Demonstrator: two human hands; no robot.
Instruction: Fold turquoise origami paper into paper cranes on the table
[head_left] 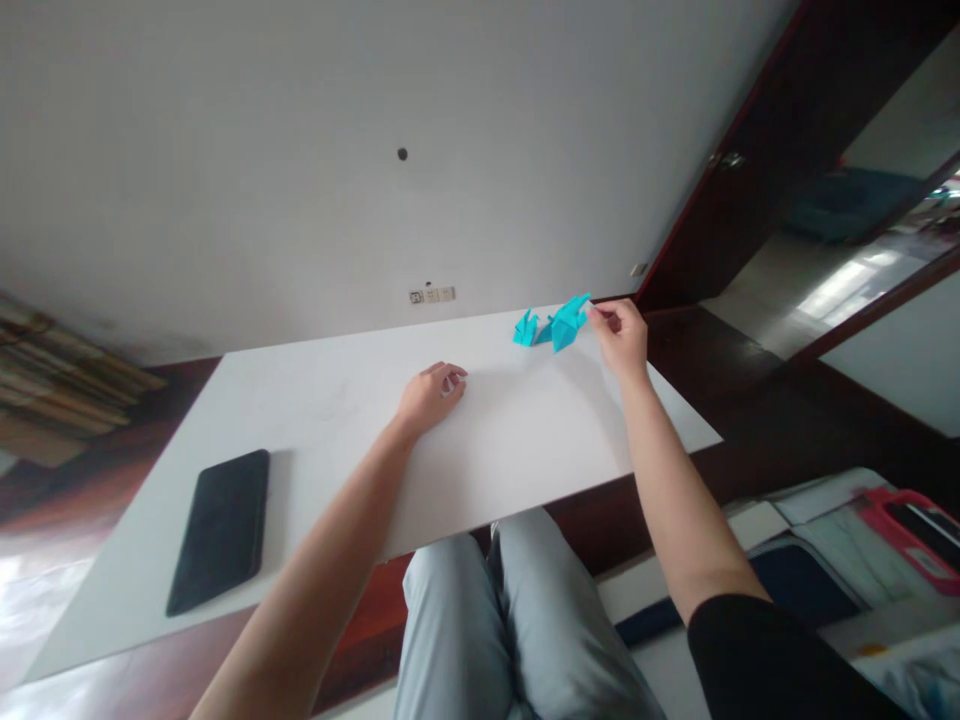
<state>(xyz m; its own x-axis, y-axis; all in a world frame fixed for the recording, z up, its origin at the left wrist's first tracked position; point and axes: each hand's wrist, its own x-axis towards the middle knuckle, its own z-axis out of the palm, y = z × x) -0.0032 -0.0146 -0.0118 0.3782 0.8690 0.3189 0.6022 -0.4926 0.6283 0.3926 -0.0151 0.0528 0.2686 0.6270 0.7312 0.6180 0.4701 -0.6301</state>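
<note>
At the upper right of centre, we locate the right hand; its grip pinches one edge of a turquoise origami crane between thumb and fingers. We cannot tell whether the crane's lowest point touches the white surface. Just left of it, a second origami crane stands on the surface. We find the left hand resting near the centre of the frame, its grip loosely curled, with a gap between thumb and fingers. A flat black case lies at the lower left. At the lower right, we note a pink-red case; any print on it is too blurred to read.
</note>
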